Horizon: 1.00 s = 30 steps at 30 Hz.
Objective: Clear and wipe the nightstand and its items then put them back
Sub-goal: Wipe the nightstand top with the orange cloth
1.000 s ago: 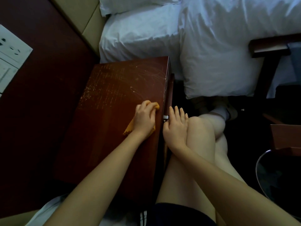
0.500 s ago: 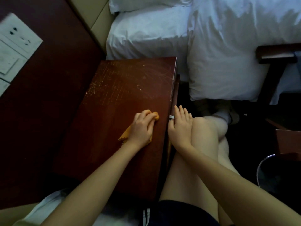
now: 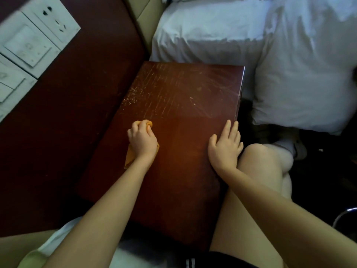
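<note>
Wipe in progress: both hands on the nightstand surface (image 3: 183, 171).
I see the left hand (image 3: 142, 141) clenched round a bunched orange cloth (image 3: 130, 157), pressing it to the wood; cloth shows under the wrist and at the fingertips. My view has the right hand (image 3: 225, 147) flat, fingers straight, grasping nothing, at the edge well right of the left. Scratches and pale specks lie beyond both hands, white bedding (image 3: 212, 31) farther on.

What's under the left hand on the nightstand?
An orange cloth, gripped by the left hand on the nightstand; its edges show at the fingertips and wrist, and the middle is covered.
</note>
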### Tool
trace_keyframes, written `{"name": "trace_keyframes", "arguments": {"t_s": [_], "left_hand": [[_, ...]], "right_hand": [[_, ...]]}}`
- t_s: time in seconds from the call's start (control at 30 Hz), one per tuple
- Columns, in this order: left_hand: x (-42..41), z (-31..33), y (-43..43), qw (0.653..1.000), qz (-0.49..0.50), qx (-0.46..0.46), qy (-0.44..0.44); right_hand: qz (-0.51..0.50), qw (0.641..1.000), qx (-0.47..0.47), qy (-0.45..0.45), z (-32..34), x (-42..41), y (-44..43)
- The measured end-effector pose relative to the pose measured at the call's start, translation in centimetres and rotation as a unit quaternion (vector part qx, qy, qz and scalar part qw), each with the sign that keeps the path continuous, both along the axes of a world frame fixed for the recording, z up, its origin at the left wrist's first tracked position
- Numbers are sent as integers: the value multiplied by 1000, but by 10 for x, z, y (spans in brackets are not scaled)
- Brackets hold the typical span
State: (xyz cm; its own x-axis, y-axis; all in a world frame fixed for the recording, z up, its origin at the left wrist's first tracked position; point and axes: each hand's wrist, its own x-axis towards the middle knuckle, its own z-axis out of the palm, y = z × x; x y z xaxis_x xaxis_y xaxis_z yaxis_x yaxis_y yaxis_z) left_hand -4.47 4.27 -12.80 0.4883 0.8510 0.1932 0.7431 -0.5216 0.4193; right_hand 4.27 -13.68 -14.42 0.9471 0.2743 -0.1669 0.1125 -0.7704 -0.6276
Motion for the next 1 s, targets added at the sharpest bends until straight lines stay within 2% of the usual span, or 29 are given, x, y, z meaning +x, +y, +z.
{"name": "trace_keyframes", "arguments": {"t_s": [0.17, 0.3, 0.43, 0.5, 0.63, 0.73, 0.8, 1.0], "left_hand": [[10, -2, 2, 998, -50, 12, 20], [9, -1, -5, 987, -160, 6, 24], [-6, 3, 1, 961, -275, -6, 34], [-13, 0, 7, 967, -249, 14, 43], [-5, -3, 10, 997, -75, 16, 24], [16, -2, 6, 999, -34, 6, 16], [28, 0, 0, 999, -52, -4, 13], [18, -1, -17, 972, -233, -2, 21]], "right_hand": [[-3, 999, 50, -4, -2, 1, -1], [-3, 999, 30, -22, -2, 3, 0], [-5, 999, 29, -17, -1, 2, 1], [-5, 999, 36, -15, -1, 2, 0], [-9, 998, 60, -9, -1, 2, 0], [-13, 998, 69, -5, -2, 2, 1], [-14, 997, 71, -5, -2, 3, 0], [-13, 997, 74, 2, -1, 2, -1]]}}
